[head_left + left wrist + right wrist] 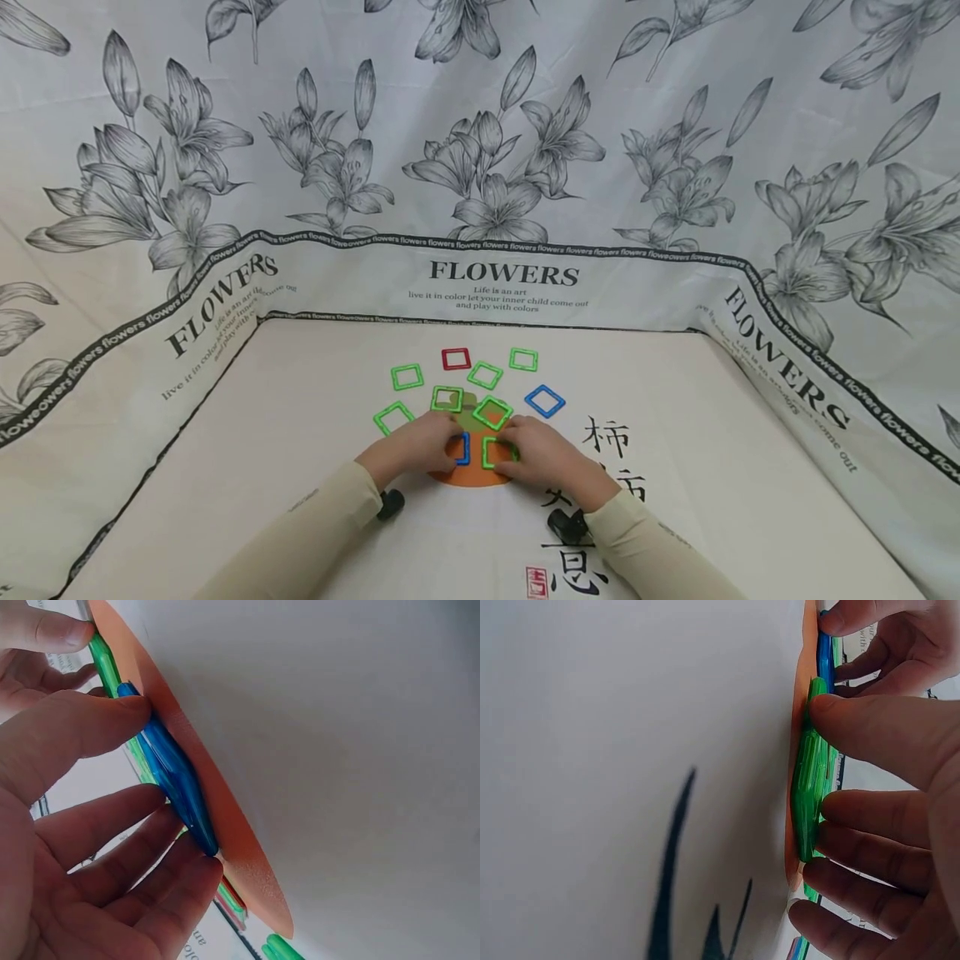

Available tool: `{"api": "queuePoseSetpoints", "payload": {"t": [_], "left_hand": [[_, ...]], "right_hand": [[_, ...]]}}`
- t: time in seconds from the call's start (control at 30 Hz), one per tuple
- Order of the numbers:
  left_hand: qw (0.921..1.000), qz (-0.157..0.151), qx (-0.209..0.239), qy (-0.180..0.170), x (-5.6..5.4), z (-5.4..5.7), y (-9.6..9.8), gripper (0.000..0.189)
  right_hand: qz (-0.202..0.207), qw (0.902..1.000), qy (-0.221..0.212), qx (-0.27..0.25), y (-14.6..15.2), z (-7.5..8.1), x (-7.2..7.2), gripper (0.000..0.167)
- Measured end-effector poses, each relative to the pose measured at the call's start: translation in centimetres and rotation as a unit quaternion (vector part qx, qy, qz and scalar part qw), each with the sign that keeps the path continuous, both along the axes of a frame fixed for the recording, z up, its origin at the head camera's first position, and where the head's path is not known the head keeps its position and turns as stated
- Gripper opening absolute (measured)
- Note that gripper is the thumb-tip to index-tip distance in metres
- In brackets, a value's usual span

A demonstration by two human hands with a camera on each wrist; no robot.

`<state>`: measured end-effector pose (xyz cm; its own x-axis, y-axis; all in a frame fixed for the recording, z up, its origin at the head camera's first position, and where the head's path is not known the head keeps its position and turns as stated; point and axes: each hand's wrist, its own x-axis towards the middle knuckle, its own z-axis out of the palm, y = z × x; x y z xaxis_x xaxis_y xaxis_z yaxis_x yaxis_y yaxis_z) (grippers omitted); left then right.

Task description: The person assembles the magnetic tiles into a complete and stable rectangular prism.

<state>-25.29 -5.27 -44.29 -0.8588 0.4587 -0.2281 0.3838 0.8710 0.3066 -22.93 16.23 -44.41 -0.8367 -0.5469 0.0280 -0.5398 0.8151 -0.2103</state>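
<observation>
My left hand (423, 443) pinches a blue square plastic frame tile (467, 450) by its edges, the thumb on one side and fingers on the other in the left wrist view. Beside it, my right hand (542, 450) holds a green square frame tile (486, 453) between thumb and fingers. Both tiles are over the orange fruit print (474, 477) on the cloth, a small gap apart. The wrist views show the blue tile (172, 769) and the green tile (808, 776) nearly edge-on. Fingers cover parts of both.
Just beyond the hands lie several green frame tiles (481, 408), a red tile (457, 369) and another blue tile (556, 409). Black printed characters (606, 437) mark the cloth to the right. A flower-printed curtain (502, 283) borders the surface at the back and sides.
</observation>
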Motion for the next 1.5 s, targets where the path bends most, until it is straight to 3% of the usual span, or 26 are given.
{"api": "queuePoseSetpoints", "payload": {"t": [0.67, 0.93, 1.5], "left_hand": [[0.9997, -0.021, -0.005, 0.009, -0.12, 0.31, 0.29, 0.047], [0.9965, -0.069, -0.003, 0.047, -0.38, -0.22, 0.02, 0.045], [0.9968, -0.067, 0.007, 0.041, -0.31, -0.17, -0.04, 0.044]], "right_hand": [[-0.005, 1.0, -0.004, -0.003, -0.64, 0.23, -0.36, 0.044], [-0.01, 0.9998, -0.016, -0.002, -0.84, -0.04, -0.56, 0.043], [-0.015, 0.9997, -0.018, -0.002, -0.94, -0.12, -0.52, 0.042]]}}
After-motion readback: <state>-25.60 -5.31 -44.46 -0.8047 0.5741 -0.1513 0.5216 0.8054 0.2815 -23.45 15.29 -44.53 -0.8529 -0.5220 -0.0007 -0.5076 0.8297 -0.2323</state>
